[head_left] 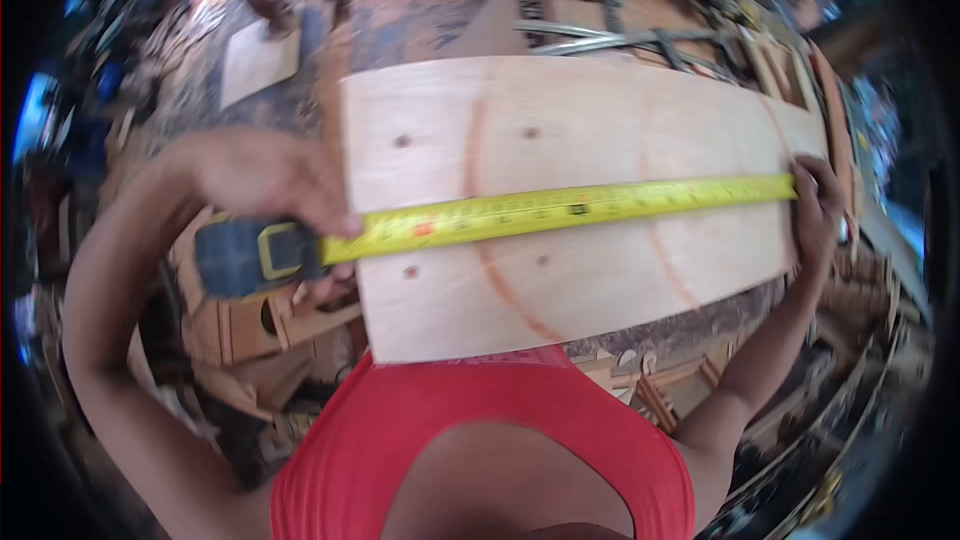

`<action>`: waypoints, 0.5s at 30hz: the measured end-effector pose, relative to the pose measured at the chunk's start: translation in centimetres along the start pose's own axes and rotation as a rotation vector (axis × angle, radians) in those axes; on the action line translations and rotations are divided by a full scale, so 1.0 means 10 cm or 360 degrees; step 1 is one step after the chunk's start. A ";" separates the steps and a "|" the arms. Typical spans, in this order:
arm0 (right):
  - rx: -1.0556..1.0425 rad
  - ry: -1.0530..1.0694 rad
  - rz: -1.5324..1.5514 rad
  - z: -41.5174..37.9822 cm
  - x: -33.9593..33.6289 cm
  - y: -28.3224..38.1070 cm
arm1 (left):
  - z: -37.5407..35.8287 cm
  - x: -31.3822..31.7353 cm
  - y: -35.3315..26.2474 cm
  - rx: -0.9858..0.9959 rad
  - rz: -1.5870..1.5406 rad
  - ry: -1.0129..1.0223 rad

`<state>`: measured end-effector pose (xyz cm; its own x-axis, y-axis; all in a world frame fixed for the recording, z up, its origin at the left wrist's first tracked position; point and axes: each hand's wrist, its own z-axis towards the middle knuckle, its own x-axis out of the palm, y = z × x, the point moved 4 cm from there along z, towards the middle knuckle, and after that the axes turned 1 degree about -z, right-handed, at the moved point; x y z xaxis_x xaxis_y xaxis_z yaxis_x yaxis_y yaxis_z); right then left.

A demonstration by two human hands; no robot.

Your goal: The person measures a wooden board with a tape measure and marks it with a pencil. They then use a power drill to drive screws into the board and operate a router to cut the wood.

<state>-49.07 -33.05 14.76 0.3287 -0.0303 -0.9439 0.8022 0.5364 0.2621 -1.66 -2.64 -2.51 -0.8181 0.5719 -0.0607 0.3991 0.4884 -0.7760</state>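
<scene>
A pale wooden board (pixel 590 145) with curved reddish bands and several dark holes lies in front of my chest, wider at the left than at the right. A yellow tape measure blade (pixel 520 217) stretches lengthwise across it. At the left edge, my left hand (pixel 285 185) is closed round the blade by the dark tape case (pixel 245 258), fingers above and below. My right hand (pixel 818 215) pinches the blade's far end against the board's right edge. The tape's hook is hidden by those fingers.
Clamps (pixel 620 40) lie on the bench beyond the board. At the upper left another person's hand (pixel 270 10) touches a smaller pale panel (pixel 262 60). Wooden pieces (pixel 245 330) are below the tape case, and more wood offcuts (pixel 690 385) sit at the lower right.
</scene>
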 end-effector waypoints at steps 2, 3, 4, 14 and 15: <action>0.0107 -0.0241 -0.0119 -0.29 -0.09 0.49 | 0.09 -0.13 -0.04 0.0195 -0.0233 0.0283; 0.0009 -0.0275 -0.0267 -0.17 -0.67 0.65 | 0.45 -0.08 -0.01 0.0214 -0.0224 0.0312; -0.0028 -0.0189 -0.0312 -0.13 -0.86 0.92 | 0.40 0.06 -0.05 0.0200 -0.0534 0.0271; -0.0082 -0.0199 0.1011 -0.58 1.94 1.22 | -1.81 -0.47 -0.03 -0.0998 -0.0312 -0.0274; -0.0053 -0.0226 0.0978 -0.58 1.89 1.06 | -1.63 -0.44 0.01 -0.0958 -0.0344 -0.0234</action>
<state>-37.26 -23.02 -1.43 0.7893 0.1813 -0.5867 0.4309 0.5171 0.7395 8.72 5.69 7.92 -0.9370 0.3439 -0.0612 0.3461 0.8902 -0.2961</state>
